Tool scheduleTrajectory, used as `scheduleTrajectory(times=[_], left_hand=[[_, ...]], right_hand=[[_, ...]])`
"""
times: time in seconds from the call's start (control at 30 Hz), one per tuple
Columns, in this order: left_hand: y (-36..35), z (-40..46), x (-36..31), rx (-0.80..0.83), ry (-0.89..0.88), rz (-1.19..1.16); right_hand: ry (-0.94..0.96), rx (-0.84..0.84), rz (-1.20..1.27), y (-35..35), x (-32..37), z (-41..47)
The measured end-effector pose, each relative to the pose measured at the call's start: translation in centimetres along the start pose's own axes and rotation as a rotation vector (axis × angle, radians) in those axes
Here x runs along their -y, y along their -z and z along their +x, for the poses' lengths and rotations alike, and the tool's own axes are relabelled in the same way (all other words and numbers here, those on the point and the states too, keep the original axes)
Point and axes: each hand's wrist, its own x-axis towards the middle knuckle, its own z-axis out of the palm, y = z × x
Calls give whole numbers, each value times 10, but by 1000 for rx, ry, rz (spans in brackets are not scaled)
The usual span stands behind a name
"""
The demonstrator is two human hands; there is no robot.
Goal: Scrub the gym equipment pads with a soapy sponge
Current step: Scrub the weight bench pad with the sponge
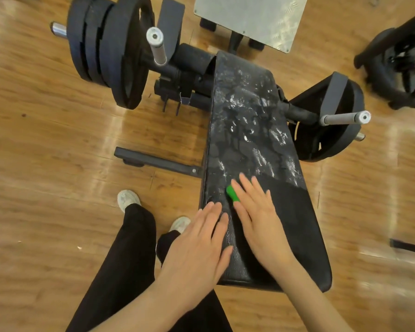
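A long black bench pad [297, 224] runs from the near edge toward the machine. Its far half carries white soap foam [249, 121]; the near right part looks plain and dark. My right hand [256, 219] lies flat on the pad with straight fingers, pressing a green sponge [232, 194] of which only a small edge shows by the index finger. My left hand [199, 245] rests flat on the pad's near left edge, fingers straight, holding nothing.
Stacked black weight plates [110, 49] hang on the machine's left arm, one plate [331, 118] on the right. Two grey handle bars [156, 46] stick out. A metal foot plate [249, 17] stands behind. My legs and white shoes [128, 200] stand left of the pad on wooden floor.
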Motion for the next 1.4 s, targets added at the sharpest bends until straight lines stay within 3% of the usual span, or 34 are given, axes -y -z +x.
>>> scheduleTrajectory(times=[0.1, 0.27, 0.5, 0.67, 0.83, 1.0, 1.13, 1.23, 1.4], left_hand=[[-1, -1, 1, -25, 12, -12], [-3, 0, 2, -38, 12, -7], [-2, -12, 6, -73, 33, -94], [-3, -15, 0, -144, 43, -106], [-4, -15, -3, -181, 3, 5], [-2, -13, -4, -175, -2, 37], [-4, -14, -1, -169, -28, 13], [-2, -15, 3, -111, -22, -53], [0, -2, 17, -141, 140, -225]], right_hand=[[40, 41, 37, 4, -4, -25], [-42, 34, 34, -1, -1, 55], [-4, 42, 113, 15, -13, -24], [238, 185, 104, 5, 11, 11], [216, 163, 179, 17, -14, -20], [372, 292, 120, 3, 16, 39], [354, 248, 174, 12, -1, 7], [316, 227, 151, 5, 0, 32], [200, 202, 159, 0, 8, 75]])
